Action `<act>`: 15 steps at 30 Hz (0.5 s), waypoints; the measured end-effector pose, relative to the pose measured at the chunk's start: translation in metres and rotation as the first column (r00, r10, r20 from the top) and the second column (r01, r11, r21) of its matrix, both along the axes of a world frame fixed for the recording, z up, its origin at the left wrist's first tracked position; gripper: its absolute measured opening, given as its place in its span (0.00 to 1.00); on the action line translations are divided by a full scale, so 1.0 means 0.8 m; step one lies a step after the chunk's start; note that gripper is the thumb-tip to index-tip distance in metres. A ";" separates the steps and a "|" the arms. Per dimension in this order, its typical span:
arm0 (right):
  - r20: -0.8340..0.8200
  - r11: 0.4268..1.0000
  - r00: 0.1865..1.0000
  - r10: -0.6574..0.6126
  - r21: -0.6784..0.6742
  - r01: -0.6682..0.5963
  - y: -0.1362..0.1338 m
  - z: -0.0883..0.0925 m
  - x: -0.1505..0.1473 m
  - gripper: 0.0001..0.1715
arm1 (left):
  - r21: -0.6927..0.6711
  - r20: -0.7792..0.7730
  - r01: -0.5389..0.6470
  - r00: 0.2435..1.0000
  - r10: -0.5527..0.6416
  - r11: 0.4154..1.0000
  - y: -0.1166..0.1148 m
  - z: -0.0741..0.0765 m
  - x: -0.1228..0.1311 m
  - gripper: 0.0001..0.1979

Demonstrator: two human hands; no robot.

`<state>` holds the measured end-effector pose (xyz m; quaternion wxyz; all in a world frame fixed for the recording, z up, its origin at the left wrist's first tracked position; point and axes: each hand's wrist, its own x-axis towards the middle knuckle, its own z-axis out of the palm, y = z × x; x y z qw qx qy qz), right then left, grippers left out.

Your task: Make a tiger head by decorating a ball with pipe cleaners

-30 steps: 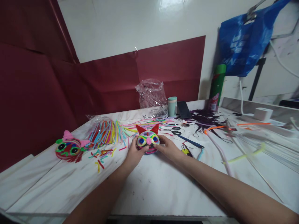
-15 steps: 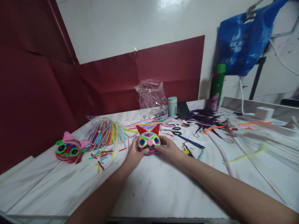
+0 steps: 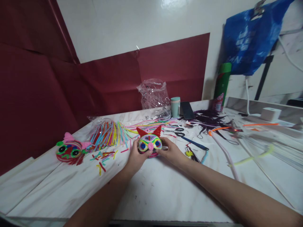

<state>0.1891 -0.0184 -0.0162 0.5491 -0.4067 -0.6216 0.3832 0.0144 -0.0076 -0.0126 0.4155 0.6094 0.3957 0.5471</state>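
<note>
Left hand [image 3: 135, 158]: curved along the left side of the toy head, parted only as wide as the toy needs, the thumb at its lower front.
Right hand [image 3: 170, 152]: set against the opposite side, thumb and fingers bent around the edge, the thumb also at the lower front.
Grip: both hands have hold of the same thing; how firmly they press cannot be told.
Toy head [image 3: 150, 142]: directly between the palms, low in front of the person, touching both hands, neither one nearer. Its broader axis seems to run across, from hand to hand; the red ears point up and away, and the eyes and pink nose look back toward the person. Whether its underside meets the table cannot be told.
Table [image 3: 151, 192]: white with grey marbling, under the forearms.
Scraps [image 3: 103, 155]: short coloured bits, near the left hand on its outer side.
Scissors [image 3: 179, 134]: beyond the right hand, apart from it.
Pipe cleaners [image 3: 107, 135]: a fanned bundle, farther left, partly in clear plastic.
Second toy head [image 3: 70, 152]: well to the left, pink ears, untouched.
Cup [image 3: 175, 108]: upright at the back, beside the phone [image 3: 187, 110].
Spray can [image 3: 222, 90]: standing at the back right, below the blue bag [image 3: 252, 44].
</note>
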 end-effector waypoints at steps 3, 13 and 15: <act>-0.002 1.000 1.000 0.013 -0.002 -0.013 0.000 0.000 -0.001 0.29 | 0.016 -0.034 -0.040 0.999 0.041 0.999 -0.001 0.000 0.000 0.37; -0.026 0.999 0.999 0.033 -0.021 -0.033 -0.002 0.010 0.007 0.28 | 0.011 -0.004 0.056 0.998 -0.056 0.998 -0.001 0.001 -0.004 0.40; -0.040 0.997 0.997 0.060 -0.037 -0.061 -0.001 0.009 0.007 0.27 | 0.009 -0.018 0.028 0.999 -0.028 1.000 -0.004 0.005 -0.004 0.42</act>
